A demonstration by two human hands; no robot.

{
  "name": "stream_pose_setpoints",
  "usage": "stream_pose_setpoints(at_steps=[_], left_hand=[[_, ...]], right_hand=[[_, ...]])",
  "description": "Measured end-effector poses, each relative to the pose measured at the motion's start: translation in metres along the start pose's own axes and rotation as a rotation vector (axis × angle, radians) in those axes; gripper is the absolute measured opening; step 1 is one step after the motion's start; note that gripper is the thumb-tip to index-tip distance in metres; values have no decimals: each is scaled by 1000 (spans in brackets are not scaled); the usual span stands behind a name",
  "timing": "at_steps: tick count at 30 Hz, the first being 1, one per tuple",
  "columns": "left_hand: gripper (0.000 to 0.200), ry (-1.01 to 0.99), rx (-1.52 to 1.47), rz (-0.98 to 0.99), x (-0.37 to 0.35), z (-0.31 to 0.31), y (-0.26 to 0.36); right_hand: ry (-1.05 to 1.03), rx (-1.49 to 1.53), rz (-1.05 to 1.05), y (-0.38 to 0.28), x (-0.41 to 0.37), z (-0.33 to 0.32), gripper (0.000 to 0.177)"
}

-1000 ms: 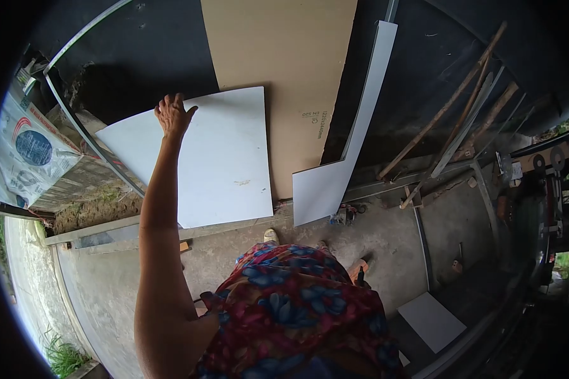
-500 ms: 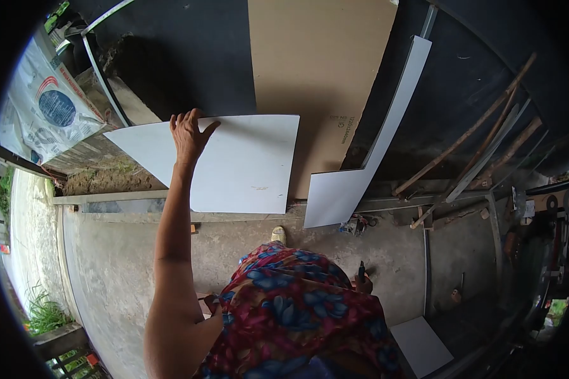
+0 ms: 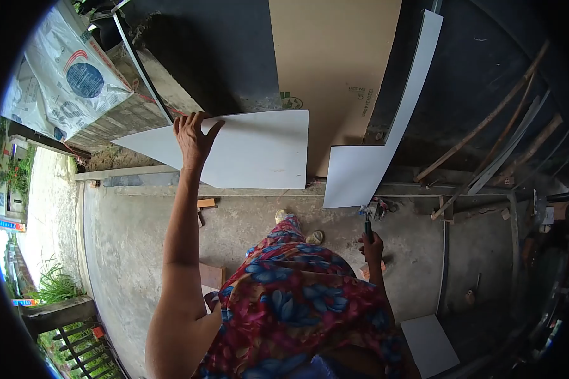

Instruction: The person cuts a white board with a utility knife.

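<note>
My left hand (image 3: 195,142) grips the top edge of a large white board (image 3: 259,151), fingers hooked over the edge and thumb on the near face. The board stands on the low ledge and leans on the wall, its left end tapering to a point. My right hand (image 3: 373,248) is closed around the dark handle of a slim hand tool (image 3: 368,228), held upright with the tip up; its exact kind is too small to tell. Beyond that tip is an L-shaped white board (image 3: 354,177), apart from my left hand.
A brown sheet (image 3: 335,57) leans on the dark wall behind the boards. Wooden poles (image 3: 487,120) lean at the right. A printed plastic sack (image 3: 82,82) is at the upper left. Wood blocks (image 3: 212,275) and a white offcut (image 3: 430,346) lie on the concrete floor (image 3: 133,240).
My right hand has come forward from beside my body with the tool. The left hand keeps its hold on the board's edge. The view has shifted, and a second shoe now shows.
</note>
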State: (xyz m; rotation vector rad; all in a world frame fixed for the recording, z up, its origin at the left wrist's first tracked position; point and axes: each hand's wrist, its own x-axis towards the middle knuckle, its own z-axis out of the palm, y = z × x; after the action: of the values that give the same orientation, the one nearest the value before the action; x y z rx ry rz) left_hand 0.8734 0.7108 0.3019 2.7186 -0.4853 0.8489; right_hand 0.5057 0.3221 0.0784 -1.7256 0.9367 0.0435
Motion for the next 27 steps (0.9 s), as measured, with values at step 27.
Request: stream_pose_setpoints(at_steps=[27], left_hand=[[27,-108,-399,254,20,-2,-104]], right_hand=[[245,-332,-882,-384,-123,324,49]])
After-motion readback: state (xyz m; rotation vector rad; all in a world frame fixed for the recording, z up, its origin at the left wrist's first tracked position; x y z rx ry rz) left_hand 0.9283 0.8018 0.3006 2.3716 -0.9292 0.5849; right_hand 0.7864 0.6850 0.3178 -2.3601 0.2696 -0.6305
